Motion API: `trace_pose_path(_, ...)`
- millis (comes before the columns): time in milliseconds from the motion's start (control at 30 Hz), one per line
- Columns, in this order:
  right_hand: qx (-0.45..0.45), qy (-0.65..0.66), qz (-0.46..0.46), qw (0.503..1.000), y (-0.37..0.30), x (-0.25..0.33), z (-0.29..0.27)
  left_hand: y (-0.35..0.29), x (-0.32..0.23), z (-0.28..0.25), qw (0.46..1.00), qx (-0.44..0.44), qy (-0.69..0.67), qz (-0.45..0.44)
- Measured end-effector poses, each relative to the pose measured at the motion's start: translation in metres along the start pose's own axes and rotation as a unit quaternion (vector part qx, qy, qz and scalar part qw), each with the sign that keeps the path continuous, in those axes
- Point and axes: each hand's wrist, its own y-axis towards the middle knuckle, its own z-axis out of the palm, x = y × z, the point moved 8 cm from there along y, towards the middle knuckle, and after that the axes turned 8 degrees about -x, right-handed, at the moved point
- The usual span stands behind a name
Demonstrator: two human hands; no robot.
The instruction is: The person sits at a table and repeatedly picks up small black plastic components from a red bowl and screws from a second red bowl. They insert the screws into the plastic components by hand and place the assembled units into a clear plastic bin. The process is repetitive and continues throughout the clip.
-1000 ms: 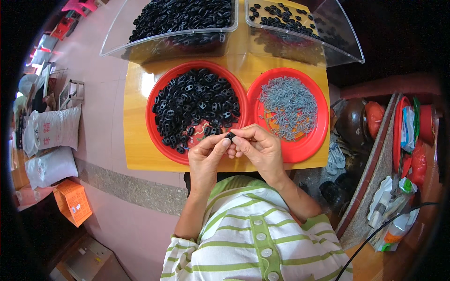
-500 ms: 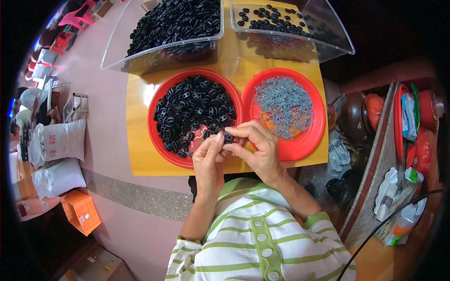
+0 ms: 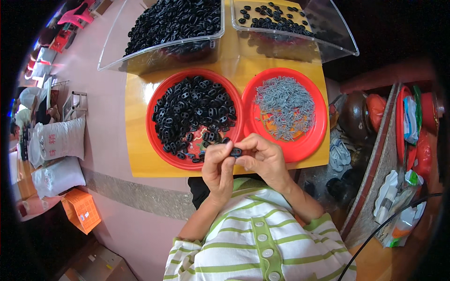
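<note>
A small black oval plastic piece with two holes [image 3: 236, 152] is pinched between my two hands, just in front of the near rims of two red plates. My left hand [image 3: 218, 166] grips its left side with thumb and forefinger. From the right, my right hand [image 3: 265, 159] holds its other end between thumb and fingertips. Many like pieces [image 3: 192, 105] fill the left red plate [image 3: 152, 136], whose patterned bottom shows near its front. Grey screw-like pins [image 3: 286, 103] lie heaped in the right red plate [image 3: 320, 126]. Whether a pin is in my fingers I cannot tell.
Behind the plates stand two clear bins: the left bin [image 3: 164, 50] is heaped with black pieces, the right bin [image 3: 328, 47] holds fewer. All rest on a yellow table [image 3: 140, 161]. White sacks [image 3: 61, 140] and an orange box [image 3: 80, 210] are at left, a cluttered ledge [image 3: 375, 164] at right.
Both hands have come nearer to my body and slightly right, away from the left plate, with the black piece between them. My left fingers now close on it too.
</note>
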Motion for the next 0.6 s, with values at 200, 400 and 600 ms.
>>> trace_pose_path(200,0.014,-0.023,0.019,0.999,-0.018,-0.006,0.003,-0.018,-0.002,-0.007,1.000,-0.014,-0.014,0.023)
trace_pose_path(400,0.008,-0.112,0.001,0.994,-0.014,-0.005,0.002,-0.022,0.010,-0.009,0.993,-0.040,-0.096,-0.050)
trace_pose_path(600,0.007,-0.036,0.038,0.999,-0.005,-0.007,0.009,-0.016,0.009,-0.008,0.983,-0.077,-0.130,-0.107)
